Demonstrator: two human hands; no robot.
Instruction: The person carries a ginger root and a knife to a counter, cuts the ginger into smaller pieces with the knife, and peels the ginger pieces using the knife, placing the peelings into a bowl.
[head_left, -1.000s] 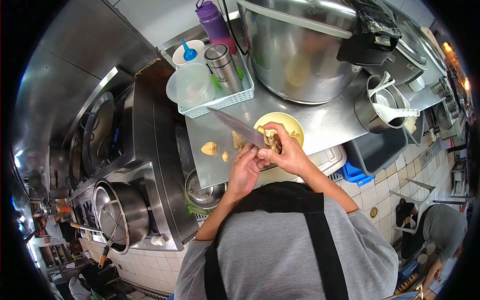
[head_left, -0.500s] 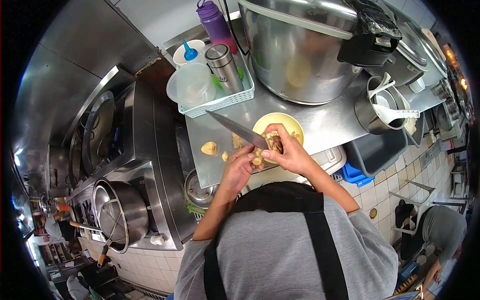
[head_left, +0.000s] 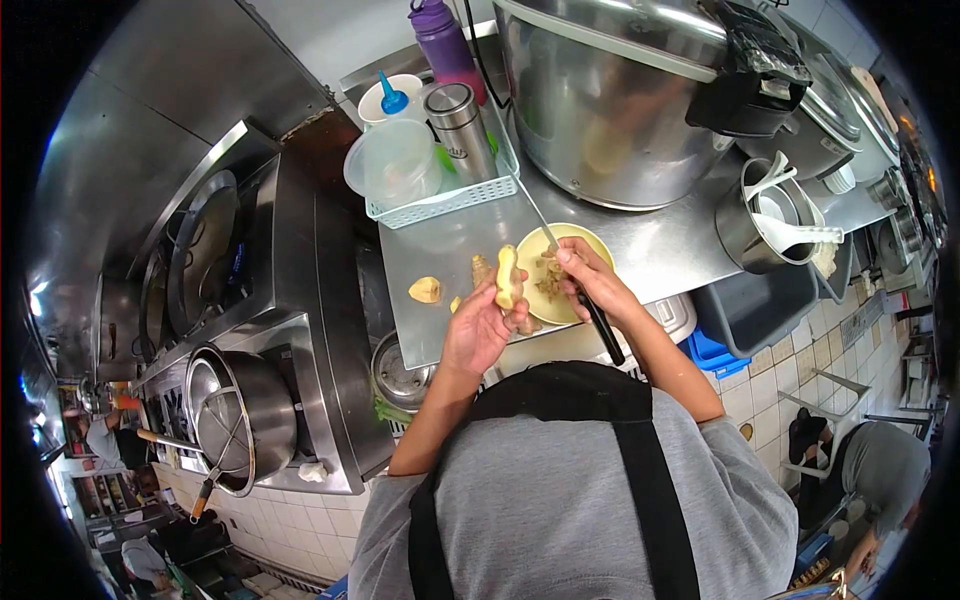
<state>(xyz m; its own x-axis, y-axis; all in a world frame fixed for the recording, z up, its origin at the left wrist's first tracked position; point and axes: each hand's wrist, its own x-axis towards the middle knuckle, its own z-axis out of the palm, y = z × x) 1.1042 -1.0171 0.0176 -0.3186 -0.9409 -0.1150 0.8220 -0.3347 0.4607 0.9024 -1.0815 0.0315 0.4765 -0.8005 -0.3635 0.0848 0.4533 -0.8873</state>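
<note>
My left hand [head_left: 480,328] grips a peeled, pale yellow piece of ginger [head_left: 507,277] between thumb and fingers, upright at the near left side of a yellow plate [head_left: 597,243]. Over the plate's right side, my right hand [head_left: 597,284] is closed on a knife [head_left: 601,329]; its black handle points toward me and its blade reaches away toward the basket. Brown peel scraps [head_left: 548,277] lie on the plate. Left of my left hand, a cut ginger piece [head_left: 425,290] rests on the steel counter [head_left: 436,255]. Another ginger piece [head_left: 480,266] is partly hidden behind the hand.
A pale blue basket [head_left: 450,200] holds a thermos, a purple bottle and plastic tubs. Behind the plate stands a large steel cooker [head_left: 610,110]. A pot with white ladles [head_left: 752,225] is on the right, a stove with a strainer pot [head_left: 240,420] on the left. Another person [head_left: 880,465] bends at far right.
The knife blade has come away from the ginger and swung upright to the right, with its handle now showing. My left hand has raised the ginger, and the hands are farther apart.
</note>
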